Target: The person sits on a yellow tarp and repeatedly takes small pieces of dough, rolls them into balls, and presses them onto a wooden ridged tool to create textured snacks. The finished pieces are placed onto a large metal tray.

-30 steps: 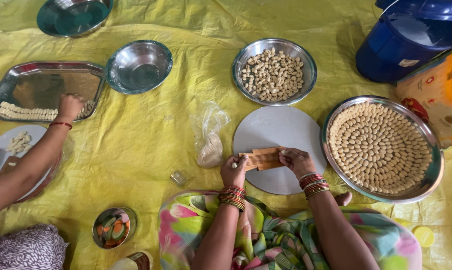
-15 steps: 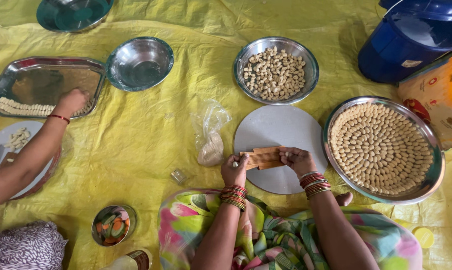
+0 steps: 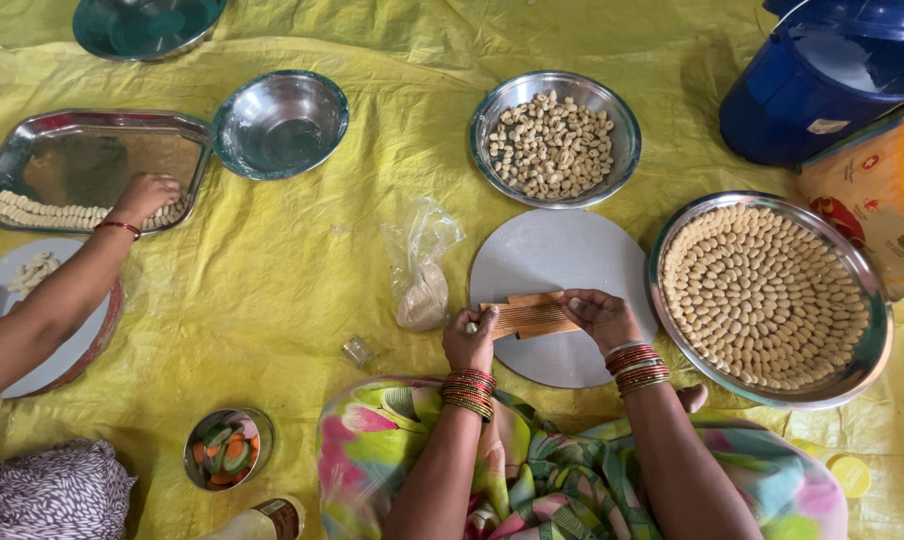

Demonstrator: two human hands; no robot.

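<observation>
The left hand (image 3: pixel 469 338) and the right hand (image 3: pixel 599 313) both hold a small ribbed wooden board (image 3: pixel 528 315), which lies on a round grey board (image 3: pixel 560 292) near the person, in the middle of the yellow sheet (image 3: pixel 302 260) on the floor. The left fingers are closed on the left end of the ribbed board, with a small pale piece of dough at the fingertips. The right fingers are curled over its right end and press a small piece of dough (image 3: pixel 574 302) against the ribs. Just right of the round board stands a large steel plate (image 3: pixel 869 340) filled with shaped dough pieces laid in rings. Beyond the round board, further away, a steel bowl (image 3: pixel 625 125) holds loose dough pieces. To the left of the round board lies a clear plastic bag (image 3: pixel 422 270) with a lump of dough inside. Far to the left, another person's hand (image 3: pixel 144 196) rests on a row of pieces in a rectangular steel tray (image 3: pixel 92 150), beside an empty steel bowl (image 3: pixel 280 123). A blue container (image 3: pixel 822 85) stands at the far right.
</observation>
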